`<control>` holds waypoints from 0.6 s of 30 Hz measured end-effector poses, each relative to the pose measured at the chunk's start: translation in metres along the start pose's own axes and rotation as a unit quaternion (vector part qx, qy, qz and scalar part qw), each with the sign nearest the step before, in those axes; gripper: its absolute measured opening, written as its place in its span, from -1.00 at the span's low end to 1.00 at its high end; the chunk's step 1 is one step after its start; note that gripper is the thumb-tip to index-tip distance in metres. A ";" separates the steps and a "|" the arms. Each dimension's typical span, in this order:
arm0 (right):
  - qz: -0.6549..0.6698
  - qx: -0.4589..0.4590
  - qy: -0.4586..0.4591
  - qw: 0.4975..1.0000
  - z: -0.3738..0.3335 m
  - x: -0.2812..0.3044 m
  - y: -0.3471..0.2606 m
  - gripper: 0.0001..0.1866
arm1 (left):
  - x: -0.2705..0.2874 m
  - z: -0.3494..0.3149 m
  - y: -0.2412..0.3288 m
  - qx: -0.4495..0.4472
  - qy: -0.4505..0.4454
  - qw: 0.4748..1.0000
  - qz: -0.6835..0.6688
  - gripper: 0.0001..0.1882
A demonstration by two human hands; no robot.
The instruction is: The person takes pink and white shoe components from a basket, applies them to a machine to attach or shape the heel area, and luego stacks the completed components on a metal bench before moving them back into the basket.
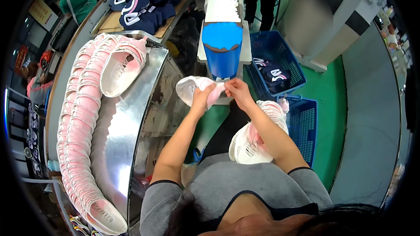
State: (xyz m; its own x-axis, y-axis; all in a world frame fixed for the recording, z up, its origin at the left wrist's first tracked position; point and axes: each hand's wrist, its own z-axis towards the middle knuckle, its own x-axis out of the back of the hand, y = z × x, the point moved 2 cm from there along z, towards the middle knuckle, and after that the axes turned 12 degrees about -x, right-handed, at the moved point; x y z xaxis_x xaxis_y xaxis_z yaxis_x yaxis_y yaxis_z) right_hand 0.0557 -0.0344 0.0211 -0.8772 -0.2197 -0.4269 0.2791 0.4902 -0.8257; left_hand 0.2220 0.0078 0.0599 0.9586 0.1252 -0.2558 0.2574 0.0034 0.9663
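Observation:
A white and pink shoe upper (185, 88) is held up in front of me, at the foot of a blue machine (222, 57) with a worn white top. My left hand (202, 98) grips the upper's side, thumb on the pink part. The fingers of my right hand (238, 91) pinch its right end, close under the machine's head. Whatever lies between those fingertips is too small to tell. Over my right thigh, a stack of similar uppers (250, 146) lies beneath my right forearm.
Long nested rows of pink and white uppers (83, 105) curve along a shiny metal table (118, 135) at left. Dark blue pieces (153, 4) pile up behind it. Blue baskets (302, 118) stand at right on the green floor. Another person (261, 0) stands beyond the machine.

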 end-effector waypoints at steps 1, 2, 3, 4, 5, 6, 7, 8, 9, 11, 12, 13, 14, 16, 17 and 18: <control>0.017 0.003 0.015 1.000 0.006 -0.001 0.001 -0.89 | 0.002 0.009 0.001 0.010 -0.007 1.000 0.018 -0.79; 0.054 0.002 0.027 0.998 0.011 -0.001 0.002 -0.90 | 0.001 0.019 -0.003 0.011 -0.014 0.999 0.032 -0.79; 0.081 0.000 0.033 0.996 0.014 -0.001 0.004 -0.90 | 0.001 0.028 -0.006 0.011 -0.022 0.999 0.045 -0.78; 0.108 -0.003 0.038 0.993 0.016 -0.001 0.007 -0.91 | 0.002 0.035 -0.007 0.007 -0.015 0.999 0.047 -0.77; 0.133 -0.008 0.048 0.990 0.019 0.001 0.010 -0.91 | 0.001 0.042 -0.011 0.007 -0.008 0.999 0.045 -0.76; 0.141 -0.014 0.041 0.989 0.023 0.001 0.011 -0.93 | -0.005 0.046 -0.007 0.030 -0.007 0.999 0.036 -0.75; 0.156 -0.035 0.057 0.985 0.027 0.003 0.013 -0.94 | -0.007 0.050 -0.014 0.073 0.013 0.996 -0.041 -0.75; 0.172 -0.055 0.070 0.981 0.030 0.000 0.009 -0.94 | -0.007 0.055 -0.021 0.113 0.036 0.986 -0.116 -0.74; 0.185 -0.074 0.082 0.976 0.034 -0.001 0.006 -0.94 | -0.008 0.059 -0.027 0.149 0.060 0.968 -0.191 -0.74; 0.105 -0.100 0.078 0.986 0.032 0.004 -0.001 -0.83 | 0.003 0.065 -0.041 0.202 0.064 0.947 -0.243 -0.71; 0.052 -0.114 0.081 0.989 0.016 -0.004 -0.024 -0.79 | 0.007 0.066 -0.040 0.217 0.102 0.934 -0.265 -0.70; 0.000 -0.124 0.083 0.989 0.005 -0.005 -0.041 -0.75 | 0.010 0.066 -0.037 0.230 0.136 0.920 -0.285 -0.70; -0.186 -0.038 0.071 0.979 -0.007 0.010 -0.049 -0.68 | 0.007 0.055 -0.016 0.241 0.143 0.883 -0.377 -0.71; -0.431 -0.034 -0.026 0.901 -0.050 0.052 -0.057 -0.44 | 0.032 0.027 0.002 0.165 0.168 0.895 -0.378 -0.72; -0.557 -0.024 0.021 0.830 -0.082 0.066 -0.060 -0.32 | 0.046 0.010 0.009 0.126 0.184 0.900 -0.375 -0.72; -0.615 -0.082 -0.039 0.784 -0.114 0.066 -0.077 -0.21 | 0.047 -0.015 0.033 0.077 0.163 0.937 -0.298 -0.71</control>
State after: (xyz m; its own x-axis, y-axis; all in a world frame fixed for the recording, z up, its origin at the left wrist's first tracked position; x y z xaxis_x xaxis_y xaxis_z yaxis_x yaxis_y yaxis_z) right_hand -0.0684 0.0099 0.0986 -0.4158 -0.6581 0.6277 -0.8177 -0.0316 -0.5748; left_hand 0.2740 0.0290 0.0803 0.5567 0.4439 -0.7022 0.7743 0.0288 0.6322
